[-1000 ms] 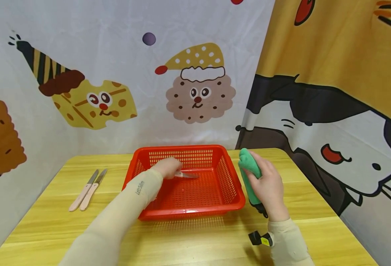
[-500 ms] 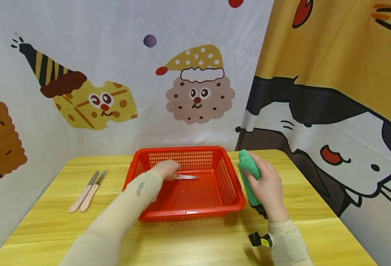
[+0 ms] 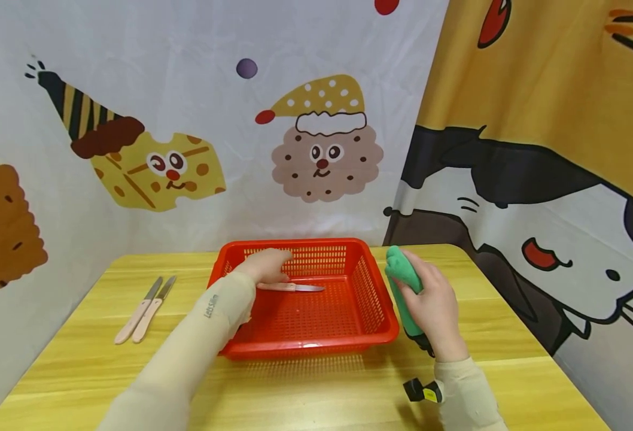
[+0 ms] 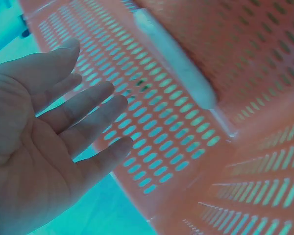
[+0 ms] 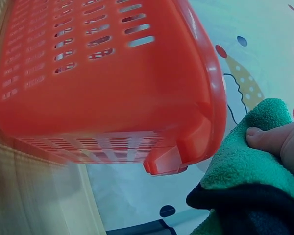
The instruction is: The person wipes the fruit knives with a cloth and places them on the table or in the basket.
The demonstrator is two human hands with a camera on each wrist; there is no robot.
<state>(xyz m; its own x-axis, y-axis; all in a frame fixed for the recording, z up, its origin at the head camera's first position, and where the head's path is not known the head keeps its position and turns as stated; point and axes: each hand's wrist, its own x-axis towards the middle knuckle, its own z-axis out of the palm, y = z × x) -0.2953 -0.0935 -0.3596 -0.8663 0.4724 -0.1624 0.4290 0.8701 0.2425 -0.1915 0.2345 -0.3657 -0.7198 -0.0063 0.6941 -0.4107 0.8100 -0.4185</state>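
A knife (image 3: 308, 288) with a pale pink handle lies in the red plastic basket (image 3: 311, 344), its blade pointing right. My left hand (image 3: 265, 266) is over the basket's left side, just above the handle. In the left wrist view its fingers (image 4: 90, 105) are spread and hold nothing, apart from the knife's handle (image 4: 176, 58). Beside the basket's right wall, my right hand (image 3: 432, 299) grips a folded green cloth (image 3: 402, 269) with a dark lower edge. The right wrist view shows the thumb pressed on the fuzzy cloth (image 5: 240, 156).
Two more knives with pink handles, a left one (image 3: 136, 317) and a right one (image 3: 152, 314), lie side by side on the wooden table (image 3: 79, 371) at left. A patterned curtain (image 3: 187, 60) hangs behind the table. A small black device (image 3: 421, 390) sits at the right wrist.
My left hand has let go of the knife's handle and moved slightly up and left, its fingers opening. The knife stays in the basket. The right hand keeps its hold on the cloth.
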